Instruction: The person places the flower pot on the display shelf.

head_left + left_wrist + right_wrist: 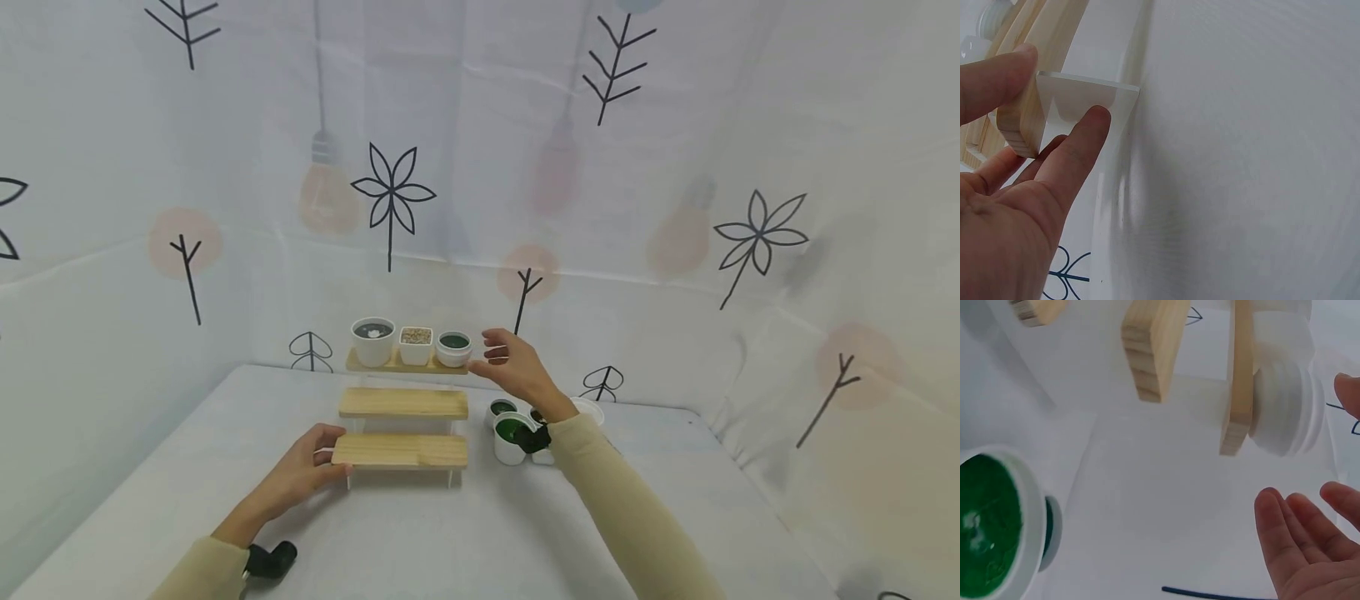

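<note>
A three-step wooden stand [401, 451] with clear side supports stands on the white table. My left hand [298, 472] holds the left end of its lowest board, with fingers on either side of the board. In the left wrist view, one fingertip [1099, 116] lies against the clear support [1079, 94]. On the top step are a white pot with grey contents [373, 342], a square white pot of grainy material [416, 345] and a round white pot with dark green contents [453, 349]. My right hand [519, 367], fingers spread and holding nothing, is just right of the round pot.
Several white containers stand on the table right of the stand, partly behind my right wrist. One with bright green contents [512, 442] is at the front of that group. A printed cloth [465, 192] hangs behind the table.
</note>
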Motion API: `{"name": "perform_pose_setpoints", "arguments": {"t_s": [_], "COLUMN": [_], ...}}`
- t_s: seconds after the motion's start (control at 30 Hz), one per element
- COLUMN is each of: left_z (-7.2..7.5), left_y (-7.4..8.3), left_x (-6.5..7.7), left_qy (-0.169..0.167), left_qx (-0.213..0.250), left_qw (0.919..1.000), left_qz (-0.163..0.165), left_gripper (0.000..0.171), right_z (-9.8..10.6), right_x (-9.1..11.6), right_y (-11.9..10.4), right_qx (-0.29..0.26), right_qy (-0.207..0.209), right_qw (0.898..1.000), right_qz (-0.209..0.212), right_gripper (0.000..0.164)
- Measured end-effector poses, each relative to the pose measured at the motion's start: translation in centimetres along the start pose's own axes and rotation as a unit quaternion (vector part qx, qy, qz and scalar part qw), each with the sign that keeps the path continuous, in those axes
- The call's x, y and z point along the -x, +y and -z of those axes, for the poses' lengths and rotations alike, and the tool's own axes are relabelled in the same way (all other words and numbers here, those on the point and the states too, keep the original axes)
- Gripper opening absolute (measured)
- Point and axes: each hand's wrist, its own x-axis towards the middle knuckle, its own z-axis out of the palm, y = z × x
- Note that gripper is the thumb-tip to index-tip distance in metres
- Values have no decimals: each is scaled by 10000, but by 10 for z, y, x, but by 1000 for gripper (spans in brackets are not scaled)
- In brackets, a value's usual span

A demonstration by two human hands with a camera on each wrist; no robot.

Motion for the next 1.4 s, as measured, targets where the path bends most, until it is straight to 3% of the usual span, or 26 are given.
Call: {"name": "perform_pose_setpoints", "arguments": {"t_s": [0.47,0.8,1.13,1.4], "left_z": [2,2,2,2], "left_y": [-1,-2,-1,-2], "left_x": [1,0,1,0], "left_qy": [-6,-38,-27,-56], "left_qx": [-16,-20,-98,-40], "left_qw": [10000,10000,9999,10000], "left_qz": [-10,-61,-8,-65], "left_gripper": [68,67,68,68], "right_z": [31,45,41,38], "right_x": [57,93,122,132], "right_y": [25,49,82,99], "right_qx": [111,163,197,259], "right_qy": [416,764,1040,1211], "right_qw": [9990,9955,9943,9922], "right_qz": [154,533,154,-160], "right_gripper": [58,57,52,50]}}
